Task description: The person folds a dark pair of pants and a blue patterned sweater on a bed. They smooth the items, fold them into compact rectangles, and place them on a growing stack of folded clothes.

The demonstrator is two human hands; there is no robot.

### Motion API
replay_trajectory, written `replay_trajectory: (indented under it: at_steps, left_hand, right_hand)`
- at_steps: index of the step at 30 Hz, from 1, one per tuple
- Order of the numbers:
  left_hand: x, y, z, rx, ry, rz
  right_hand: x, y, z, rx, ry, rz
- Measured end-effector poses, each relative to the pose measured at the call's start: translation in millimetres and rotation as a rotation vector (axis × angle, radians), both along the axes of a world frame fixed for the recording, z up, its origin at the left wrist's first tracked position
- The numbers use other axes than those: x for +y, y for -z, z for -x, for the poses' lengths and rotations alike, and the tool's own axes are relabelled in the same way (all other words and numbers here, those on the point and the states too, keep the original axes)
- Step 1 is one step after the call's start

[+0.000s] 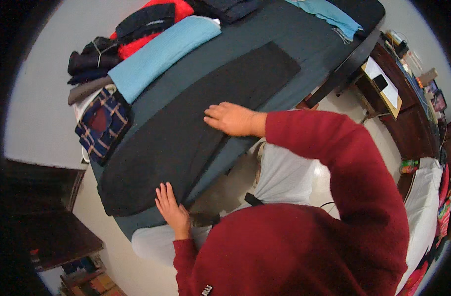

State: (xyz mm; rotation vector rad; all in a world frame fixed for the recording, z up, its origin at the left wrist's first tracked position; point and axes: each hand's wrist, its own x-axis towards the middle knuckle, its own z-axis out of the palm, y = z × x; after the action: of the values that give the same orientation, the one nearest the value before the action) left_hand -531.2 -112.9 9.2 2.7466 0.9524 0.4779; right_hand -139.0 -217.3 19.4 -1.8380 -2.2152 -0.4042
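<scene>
A pair of black trousers, seemingly folded lengthwise, lies stretched out on a dark teal bed sheet. My right hand rests palm down on the middle of the trousers, close to their near edge. Toward the wide left end, my left hand lies flat along that same edge, fingertips on the cloth. Neither hand grips anything. The narrow end of the trousers points to the upper right, and its outline is mostly smooth.
Along the far side lie a light blue folded cloth, a plaid folded garment, dark folded clothes and a red cloth. Another blue cloth sits at the far corner. Right of the bed stands a wooden desk bearing a phone.
</scene>
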Motion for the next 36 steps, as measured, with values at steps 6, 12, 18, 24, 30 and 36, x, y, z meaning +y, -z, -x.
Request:
replay_trajectory:
  at_steps: [6,12,18,24,30,36]
  left_hand:
    - [4,-2,-15,0.027,0.017,0.017]
    - [2,-6,-7,0.090,0.005,0.000]
    - [0,-11,-11,0.118,-0.012,0.006]
    - [1,-9,-17,0.077,0.013,0.021]
    - [0,-4,-9,0.067,-0.026,0.005]
    - [1,-7,-15,0.033,-0.003,0.028]
  right_hand:
    - [-98,-12,-157,-0.109,0.224,0.035]
    - [-162,12,-232,-0.153,0.543,0.009]
    - [-174,15,-249,0.054,0.701,-0.077]
    - [-198,22,-285,0.534,1.113,-0.430]
    - [-159,1,-281,0.909,1.144,0.016]
    - [-147,-12,-288,1.211,1.178,0.100]
